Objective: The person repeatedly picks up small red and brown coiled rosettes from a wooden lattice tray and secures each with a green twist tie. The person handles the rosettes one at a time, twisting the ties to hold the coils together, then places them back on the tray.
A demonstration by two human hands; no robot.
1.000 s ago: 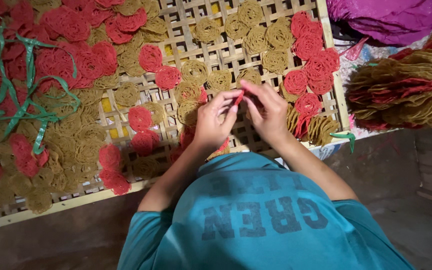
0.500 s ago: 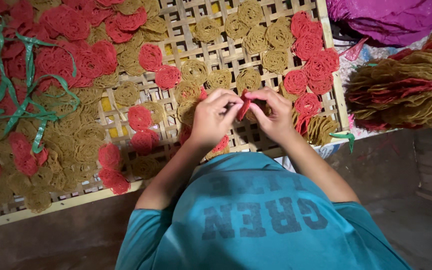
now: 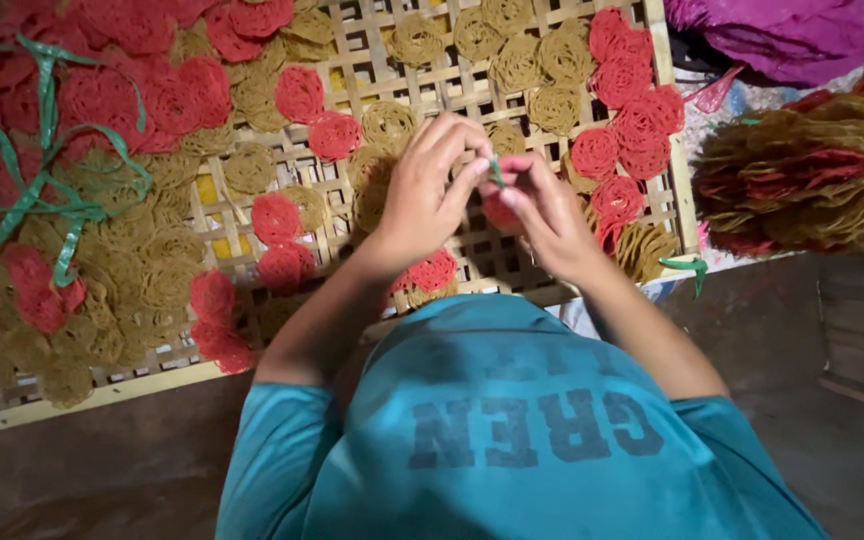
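My left hand (image 3: 430,195) and my right hand (image 3: 544,218) meet over a bamboo lattice tray (image 3: 472,85). Between the fingertips sits a small stack of red round crackers (image 3: 500,212), mostly hidden by the fingers. A thin green strip (image 3: 495,171) is pinched at the top of it by both hands. Red crackers (image 3: 300,93) and tan crackers (image 3: 517,62) lie spread over the tray around the hands. More red crackers (image 3: 434,270) lie under my left wrist.
A tangle of green strips (image 3: 47,190) lies on the crackers at the left. A bundled heap of tan and red crackers (image 3: 812,185) lies right of the tray, with purple cloth (image 3: 792,30) behind it. My teal shirt (image 3: 512,430) fills the foreground.
Both hands have risen slightly and drawn closer together around the red stack. The green strip now shows between the fingertips.
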